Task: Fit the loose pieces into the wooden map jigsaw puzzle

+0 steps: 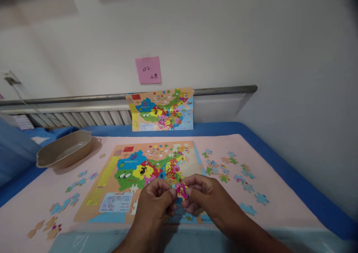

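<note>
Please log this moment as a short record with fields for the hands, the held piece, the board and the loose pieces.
left hand: pinches the magenta puzzle piece
right hand: pinches the same piece from the other side
puzzle board: flat on the pink mat, partly filled, gaps at its right
loose pieces: scattered right of the board, more at its left
reference map: propped against the wall
tray: beige, far left
</note>
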Tool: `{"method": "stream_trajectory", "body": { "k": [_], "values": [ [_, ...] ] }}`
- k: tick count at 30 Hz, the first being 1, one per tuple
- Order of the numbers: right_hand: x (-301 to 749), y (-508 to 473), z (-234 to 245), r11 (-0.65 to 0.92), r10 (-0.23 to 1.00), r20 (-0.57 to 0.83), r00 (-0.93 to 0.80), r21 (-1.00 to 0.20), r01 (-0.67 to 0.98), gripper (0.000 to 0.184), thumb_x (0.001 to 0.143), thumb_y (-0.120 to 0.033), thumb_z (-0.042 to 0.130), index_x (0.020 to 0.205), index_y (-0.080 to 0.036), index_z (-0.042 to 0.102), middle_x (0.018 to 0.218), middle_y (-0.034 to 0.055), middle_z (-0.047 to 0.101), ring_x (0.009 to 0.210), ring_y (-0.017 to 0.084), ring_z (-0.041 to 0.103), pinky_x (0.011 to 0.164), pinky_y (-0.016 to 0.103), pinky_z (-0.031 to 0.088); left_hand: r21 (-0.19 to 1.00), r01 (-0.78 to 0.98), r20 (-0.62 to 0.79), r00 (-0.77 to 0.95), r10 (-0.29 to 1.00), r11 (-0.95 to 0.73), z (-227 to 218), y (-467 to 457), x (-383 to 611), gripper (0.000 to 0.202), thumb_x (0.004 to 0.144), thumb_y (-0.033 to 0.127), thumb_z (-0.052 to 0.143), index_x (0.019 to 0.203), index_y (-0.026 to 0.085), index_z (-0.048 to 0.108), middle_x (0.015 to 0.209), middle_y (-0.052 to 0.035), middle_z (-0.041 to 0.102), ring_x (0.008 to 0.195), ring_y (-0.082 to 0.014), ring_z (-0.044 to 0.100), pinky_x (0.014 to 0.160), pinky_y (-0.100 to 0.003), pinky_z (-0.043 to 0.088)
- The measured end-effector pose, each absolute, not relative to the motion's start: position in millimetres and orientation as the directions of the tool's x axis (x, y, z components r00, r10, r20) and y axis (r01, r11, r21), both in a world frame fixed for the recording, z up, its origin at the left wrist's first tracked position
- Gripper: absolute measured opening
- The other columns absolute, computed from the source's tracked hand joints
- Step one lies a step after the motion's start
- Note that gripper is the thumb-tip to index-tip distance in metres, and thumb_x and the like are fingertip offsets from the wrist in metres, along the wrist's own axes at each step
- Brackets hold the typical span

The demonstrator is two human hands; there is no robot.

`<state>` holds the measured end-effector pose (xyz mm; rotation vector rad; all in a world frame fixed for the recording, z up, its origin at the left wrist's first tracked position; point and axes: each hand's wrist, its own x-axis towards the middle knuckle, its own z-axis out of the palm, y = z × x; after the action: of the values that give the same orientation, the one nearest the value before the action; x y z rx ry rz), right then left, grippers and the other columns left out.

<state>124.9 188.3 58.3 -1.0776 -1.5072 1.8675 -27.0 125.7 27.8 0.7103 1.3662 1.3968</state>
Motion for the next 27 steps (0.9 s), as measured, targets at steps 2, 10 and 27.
{"method": "stream_trajectory", "body": {
  "k": [2, 10, 27],
  "values": [
    [125.6, 188.3, 57.3, -0.248, 0.788, -0.259, -0.559, -0.964, 0.098, 0.022, 0.072, -0.038, 0.064, 0.084, -0.019, 0.062, 0.064, -0.0004, 0.068, 0.055, 0.013, 0.062, 0.056, 0.026, 0.048, 0.953, -0.262, -0.231, -0.310, 0.922, 0.151, 27.7, 125.2, -26.7, 0.031, 0.066, 0.037, 0.076, 0.070, 0.016, 0.054, 0.051, 0.0016, 0.055, 0.045, -0.0117, 0.049, 0.044, -0.021, 0.040],
    [123.7, 185.9, 53.2, -0.185, 0.825, -0.196, -0.531, -0.980, 0.075, 0.018, 0.073, -0.034, 0.060, 0.086, -0.021, 0.058, 0.062, -0.0017, 0.067, 0.053, 0.013, 0.060, 0.054, 0.025, 0.046, 0.951, -0.269, -0.234, -0.315, 0.920, 0.150, 29.2, 124.9, -25.2, 0.029, 0.068, 0.037, 0.075, 0.071, 0.016, 0.055, 0.052, 0.0010, 0.056, 0.046, -0.0119, 0.048, 0.046, -0.022, 0.039],
    [116.8, 182.9, 54.6, -0.255, 0.844, -0.238, -0.481, -0.966, 0.030, 0.024, 0.066, -0.032, 0.066, 0.083, -0.022, 0.053, 0.062, -0.0050, 0.060, 0.051, 0.011, 0.057, 0.050, 0.024, 0.043, 0.957, -0.201, -0.270, -0.350, 0.897, 0.210, 31.2, 125.4, -24.7, 0.038, 0.062, 0.050, 0.071, 0.069, 0.017, 0.054, 0.048, -0.0026, 0.058, 0.042, -0.0144, 0.047, 0.043, -0.024, 0.037]
  ]
}}
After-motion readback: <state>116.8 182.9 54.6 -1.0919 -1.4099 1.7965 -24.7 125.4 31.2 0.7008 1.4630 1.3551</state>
